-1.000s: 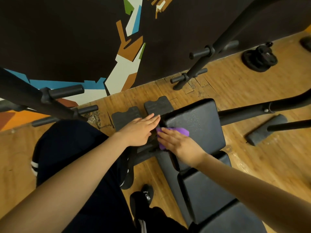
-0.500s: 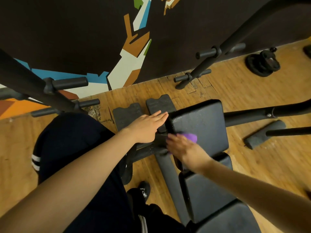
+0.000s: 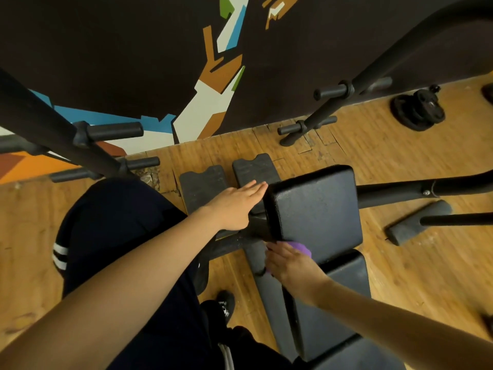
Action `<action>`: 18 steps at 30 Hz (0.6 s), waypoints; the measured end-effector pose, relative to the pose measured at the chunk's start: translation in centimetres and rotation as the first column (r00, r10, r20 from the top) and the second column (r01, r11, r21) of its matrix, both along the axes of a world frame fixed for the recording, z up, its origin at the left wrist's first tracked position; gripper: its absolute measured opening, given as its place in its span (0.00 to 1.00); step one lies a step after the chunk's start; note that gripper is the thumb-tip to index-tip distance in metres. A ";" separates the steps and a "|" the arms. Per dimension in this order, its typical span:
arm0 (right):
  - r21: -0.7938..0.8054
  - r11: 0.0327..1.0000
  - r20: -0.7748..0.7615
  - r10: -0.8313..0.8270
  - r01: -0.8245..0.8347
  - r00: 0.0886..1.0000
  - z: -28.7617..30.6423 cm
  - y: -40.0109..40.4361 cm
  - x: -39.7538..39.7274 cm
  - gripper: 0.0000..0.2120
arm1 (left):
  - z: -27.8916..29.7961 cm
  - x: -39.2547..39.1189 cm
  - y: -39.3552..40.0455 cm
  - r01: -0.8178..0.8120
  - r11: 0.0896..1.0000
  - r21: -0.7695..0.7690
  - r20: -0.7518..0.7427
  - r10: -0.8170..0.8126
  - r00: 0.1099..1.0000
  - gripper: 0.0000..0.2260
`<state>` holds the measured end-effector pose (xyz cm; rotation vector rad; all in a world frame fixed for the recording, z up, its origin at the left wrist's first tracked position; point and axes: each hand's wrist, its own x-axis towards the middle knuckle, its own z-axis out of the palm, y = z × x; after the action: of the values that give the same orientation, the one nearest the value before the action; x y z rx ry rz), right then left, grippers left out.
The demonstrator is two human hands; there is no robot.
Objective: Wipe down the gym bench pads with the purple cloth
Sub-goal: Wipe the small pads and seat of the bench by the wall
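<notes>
A black padded gym bench runs from the middle to the bottom right; its far pad (image 3: 314,206) is the largest, with a second pad (image 3: 338,297) nearer me. My right hand (image 3: 290,265) presses the purple cloth (image 3: 301,247) against the near left edge of the far pad; most of the cloth is hidden under the hand. My left hand (image 3: 234,206) lies flat with straight fingers at the far pad's left side, fingertips at its corner.
Black rack uprights with pegs stand at left (image 3: 53,134) and upper right (image 3: 373,73). Two rubber mats (image 3: 202,185) lie on the wooden floor behind the bench. Weight plates (image 3: 416,110) sit far right. A black frame bar (image 3: 426,188) extends right. My dark-trousered leg (image 3: 112,231) is at left.
My right hand has slid the cloth toward me along the far pad's left edge, down to its near corner. My left hand stays flat at the pad's side.
</notes>
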<state>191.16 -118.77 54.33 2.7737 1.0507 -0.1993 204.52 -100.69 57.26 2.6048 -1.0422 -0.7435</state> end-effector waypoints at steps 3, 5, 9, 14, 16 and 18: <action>0.047 0.999 0.124 -0.020 0.014 0.992 1.2 1.4 4.6 0.20 | 0.1 0.1 0.1 0.001 1.000 0.009 0.004 -0.001 1.000 0.36; -0.046 0.997 0.096 -0.058 0.062 0.994 1.7 2.2 6.1 0.21 | 0.2 0.0 0.1 -0.012 1.000 0.009 0.004 0.012 1.000 0.36; -0.223 0.975 -0.102 -0.017 -0.006 0.995 -1.3 1.0 1.5 0.17 | 0.2 0.1 0.0 0.001 1.000 0.004 0.006 -0.001 1.000 0.36; -0.191 0.973 -0.178 0.092 -0.126 0.980 -3.0 -1.6 -2.0 0.26 | 0.0 0.1 0.1 -0.003 1.000 -0.003 -0.004 0.003 1.000 0.36; -0.012 0.996 -0.092 0.083 -0.084 0.992 -1.7 -2.0 -1.1 0.26 | 0.0 0.1 -0.1 -0.008 1.000 0.001 -0.012 0.008 1.000 0.36; 0.140 0.988 0.023 0.058 -0.061 0.998 0.2 -2.1 1.0 0.24 | -0.1 0.2 -0.3 -0.016 1.000 -0.003 -0.003 0.016 1.000 0.35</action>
<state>192.16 -120.89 54.49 2.8562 1.1841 -0.0944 204.75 -101.03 57.20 2.6050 -1.0200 -0.7417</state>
